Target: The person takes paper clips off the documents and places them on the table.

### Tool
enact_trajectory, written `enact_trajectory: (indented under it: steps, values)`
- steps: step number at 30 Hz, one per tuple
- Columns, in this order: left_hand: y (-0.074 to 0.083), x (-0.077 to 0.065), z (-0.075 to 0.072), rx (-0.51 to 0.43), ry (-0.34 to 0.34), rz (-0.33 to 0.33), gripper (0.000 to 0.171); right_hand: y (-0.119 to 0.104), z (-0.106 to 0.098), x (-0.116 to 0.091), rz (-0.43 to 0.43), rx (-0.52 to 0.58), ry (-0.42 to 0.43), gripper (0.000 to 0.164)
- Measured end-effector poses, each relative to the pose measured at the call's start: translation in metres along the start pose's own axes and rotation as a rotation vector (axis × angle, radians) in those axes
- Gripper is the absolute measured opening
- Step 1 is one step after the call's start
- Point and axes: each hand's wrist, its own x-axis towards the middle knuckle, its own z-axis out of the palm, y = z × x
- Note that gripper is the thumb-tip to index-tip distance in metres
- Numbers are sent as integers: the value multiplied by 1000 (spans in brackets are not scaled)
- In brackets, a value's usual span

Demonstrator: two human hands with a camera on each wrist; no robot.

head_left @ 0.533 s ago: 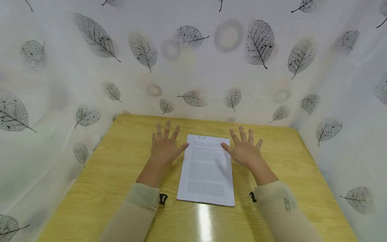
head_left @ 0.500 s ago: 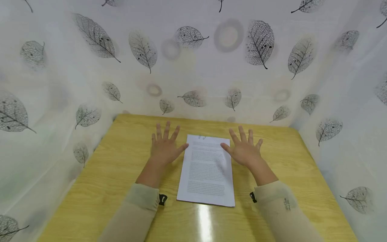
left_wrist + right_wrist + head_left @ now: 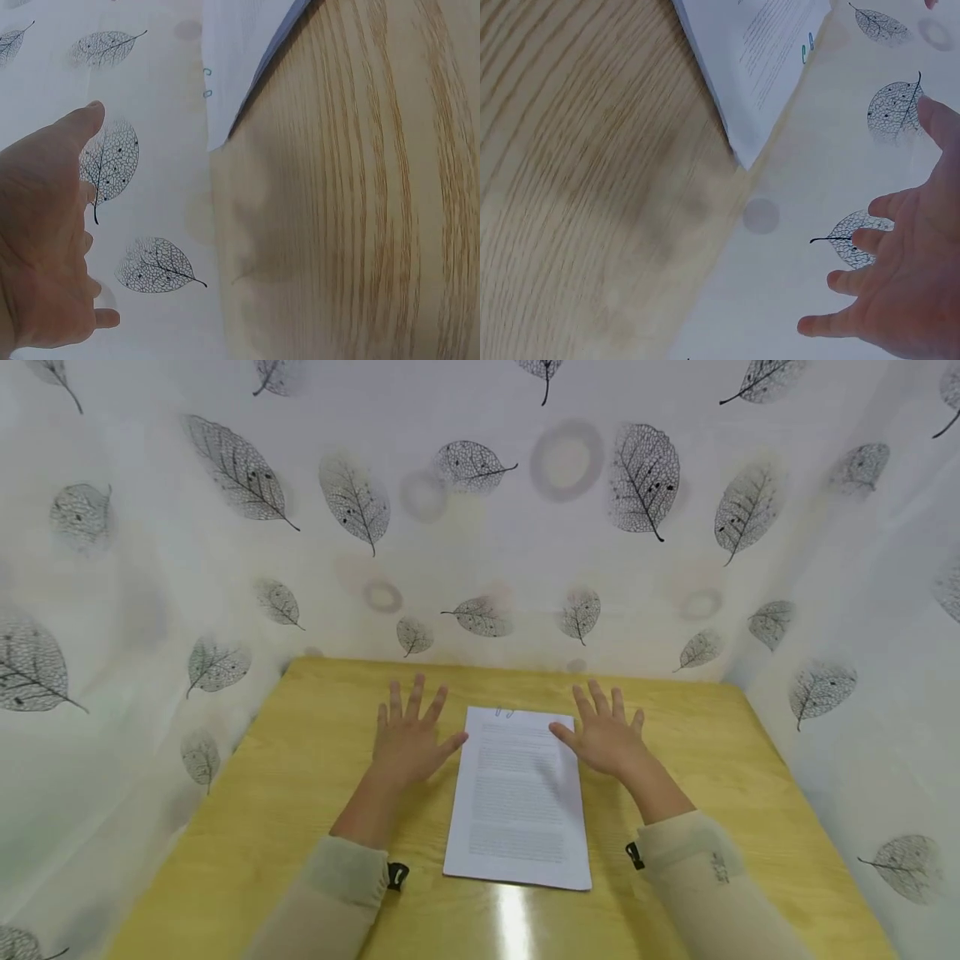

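A stack of printed paper [image 3: 517, 802] lies on the table, with two paper clips [image 3: 504, 712] at its top edge. In the right wrist view one paper clip [image 3: 804, 54] looks green and the other blue. To the left of the stack, my left hand [image 3: 408, 745] is spread with its fingers straight and holds nothing. My right hand [image 3: 606, 739] is spread likewise on the other side, its thumb over the upper right part of the paper in the head view. Both wrist views show the hands raised above the table, apart from the paper.
The wooden table [image 3: 300, 777] has a light grain and a bright reflection near its front. A white curtain [image 3: 480, 543] printed with skeleton leaves encloses its back and sides. Beige sleeves [image 3: 333, 885] with black straps cover the forearms.
The head view has tilted slightly up, so table, paper and curtain sit a little lower in it. Both hands keep their spread pose beside the paper.
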Motion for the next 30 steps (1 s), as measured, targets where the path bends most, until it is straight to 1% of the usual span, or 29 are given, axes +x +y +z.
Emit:
enact_trajectory:
  steps: [2, 6, 10, 12, 15, 19, 23, 27, 30]
  values:
    - [-1, 0, 4, 3, 3, 9, 90, 5, 1, 3, -11, 19, -4, 96]
    - [-5, -2, 8, -31, 13, 2, 88, 18, 9, 17, -45, 49, -4, 99]
    - [-10, -2, 11, -34, 37, -11, 84, 31, 19, 37, -45, 101, -45, 97]
    - [-13, -1, 14, -32, 61, -15, 80, 36, 25, 46, -40, 109, -71, 96]
    - [-15, -1, 19, -57, 86, -15, 73, 44, 33, 59, -43, 100, -97, 93]
    - [-14, -4, 25, -118, 66, -25, 63, 48, 43, 67, -36, 66, -94, 90]
    - [-13, -5, 31, -150, 49, -19, 56, 45, 48, 71, -11, 43, -76, 87]
    - [-11, -4, 37, -138, 42, -5, 53, 43, 51, 74, 0, 11, -62, 79]
    - [-9, -3, 40, -134, 33, -11, 51, 43, 53, 77, 7, 10, -53, 73]
